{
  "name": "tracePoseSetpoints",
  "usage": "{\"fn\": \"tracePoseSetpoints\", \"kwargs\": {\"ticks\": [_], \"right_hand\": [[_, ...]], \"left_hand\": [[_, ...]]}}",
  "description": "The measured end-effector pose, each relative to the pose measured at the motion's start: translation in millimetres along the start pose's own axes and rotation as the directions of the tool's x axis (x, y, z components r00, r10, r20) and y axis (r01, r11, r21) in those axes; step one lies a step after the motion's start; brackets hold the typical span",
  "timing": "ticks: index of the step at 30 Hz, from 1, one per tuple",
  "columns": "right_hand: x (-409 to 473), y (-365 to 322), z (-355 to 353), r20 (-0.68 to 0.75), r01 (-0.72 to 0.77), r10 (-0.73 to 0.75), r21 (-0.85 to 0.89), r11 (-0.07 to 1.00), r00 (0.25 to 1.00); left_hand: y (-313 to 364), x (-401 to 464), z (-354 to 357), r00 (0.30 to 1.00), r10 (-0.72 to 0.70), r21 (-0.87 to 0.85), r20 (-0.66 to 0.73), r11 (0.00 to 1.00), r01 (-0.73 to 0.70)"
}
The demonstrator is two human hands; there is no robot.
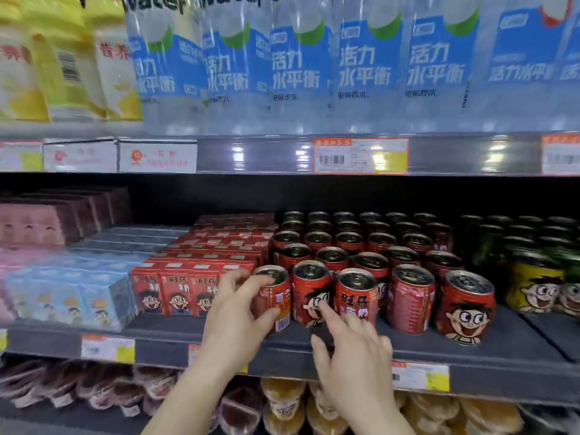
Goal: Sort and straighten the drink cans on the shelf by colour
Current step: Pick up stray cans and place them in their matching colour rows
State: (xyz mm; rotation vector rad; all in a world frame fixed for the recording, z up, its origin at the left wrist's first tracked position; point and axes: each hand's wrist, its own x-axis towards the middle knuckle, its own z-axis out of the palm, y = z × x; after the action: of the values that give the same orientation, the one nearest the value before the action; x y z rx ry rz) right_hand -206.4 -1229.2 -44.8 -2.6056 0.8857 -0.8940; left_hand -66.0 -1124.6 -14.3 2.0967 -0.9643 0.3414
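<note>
Cans fill the middle shelf (pixel 408 346) in rows running from its front edge back into the dark. Red cans (pixel 361 243) take the centre, and five of them stand along the front edge. The left hand (pixel 237 315) grips the leftmost front can (pixel 276 304), fingers curled over its top rim and thumb pressed on its side above the barcode. The second front can (pixel 310 293) stands just beside it, touching or nearly so. The right hand (pixel 351 350) reaches in with fingers loosely spread and holds nothing; its forefinger touches the cartoon face on the second can, next to the third front can (pixel 356 293). The fifth front can (pixel 466 307) stands a little apart toward the right. Yellow cans (pixel 533 287) sit near the shelf's right end, with dark green ones (pixel 514 237) behind them. Left of the red cans, red cartons (pixel 175 290) reach the front edge, then pale blue cartons (pixel 72 296). Clear bottles with blue labels (pixel 364 64) line the shelf above.
</note>
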Motion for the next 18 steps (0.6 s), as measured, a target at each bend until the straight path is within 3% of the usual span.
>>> {"fn": "tracePoseSetpoints", "kwargs": {"ticks": [2,5,9,13,15,18], "right_hand": [[2,6,-5,0.003,-0.026,0.026,0.061,0.998,1.000],[7,6,-13,-0.112,-0.027,0.042,0.136,0.990,0.993],[16,7,-25,-0.170,-0.039,0.060,0.124,0.992,0.984],[14,6,-28,-0.196,-0.029,0.058,0.151,0.988,0.979],[12,5,-31,-0.203,0.010,0.033,0.206,0.978,0.979],[9,2,-32,-0.099,0.026,0.002,0.276,0.961,0.995]], "left_hand": [[2,-3,3,0.999,0.035,-0.037,0.023,0.999,-0.034],[8,-2,6,0.995,0.055,-0.083,0.077,0.995,-0.049],[15,5,14,0.987,0.076,-0.183,0.144,0.982,-0.049],[11,9,20,0.948,-0.053,-0.419,0.314,0.888,0.189],[6,12,21,0.915,-0.119,-0.432,0.385,0.853,0.293],[3,14,21,0.916,-0.114,-0.396,0.385,0.876,0.275]]}}
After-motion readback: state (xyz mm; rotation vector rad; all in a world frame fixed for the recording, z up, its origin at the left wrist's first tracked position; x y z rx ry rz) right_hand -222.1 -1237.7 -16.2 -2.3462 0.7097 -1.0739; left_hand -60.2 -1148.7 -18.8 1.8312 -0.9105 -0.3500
